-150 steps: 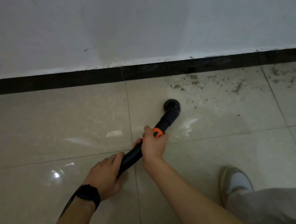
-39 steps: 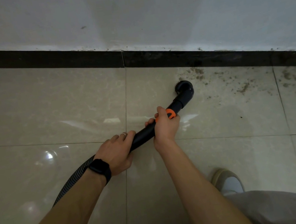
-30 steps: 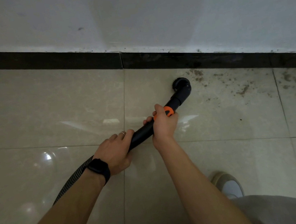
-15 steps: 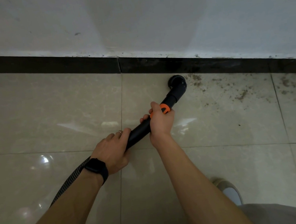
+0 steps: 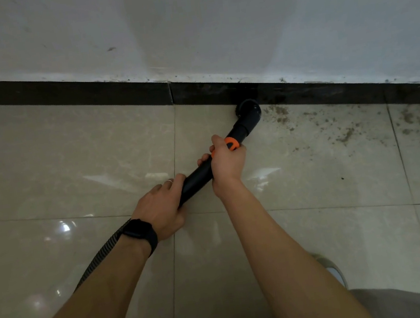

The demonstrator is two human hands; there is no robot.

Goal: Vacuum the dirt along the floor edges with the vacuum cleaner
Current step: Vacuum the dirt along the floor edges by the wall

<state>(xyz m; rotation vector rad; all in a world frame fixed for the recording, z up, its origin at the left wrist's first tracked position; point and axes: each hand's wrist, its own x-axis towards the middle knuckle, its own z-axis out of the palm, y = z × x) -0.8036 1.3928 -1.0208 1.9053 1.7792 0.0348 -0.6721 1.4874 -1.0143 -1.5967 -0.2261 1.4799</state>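
Glossy beige floor tiles [image 5: 70, 163] meet a dark skirting board [image 5: 88, 94] below a white wall [image 5: 212, 25]. Brown dirt [image 5: 347, 135] lies scattered along the edge to the right. The vacuum cleaner's elbow nozzle [image 5: 249, 112] sits on the floor against the skirting, just left of the dirt. The right hand [image 5: 226, 162], fingers wrapped round the black tube [image 5: 198, 179] at its orange collar [image 5: 231, 143], apparently steers. The left hand [image 5: 159, 210], fingers curled round the tube's rear end near the ribbed hose [image 5: 101, 255], likely steadies it. A shoe [image 5: 333, 270] shows at lower right.
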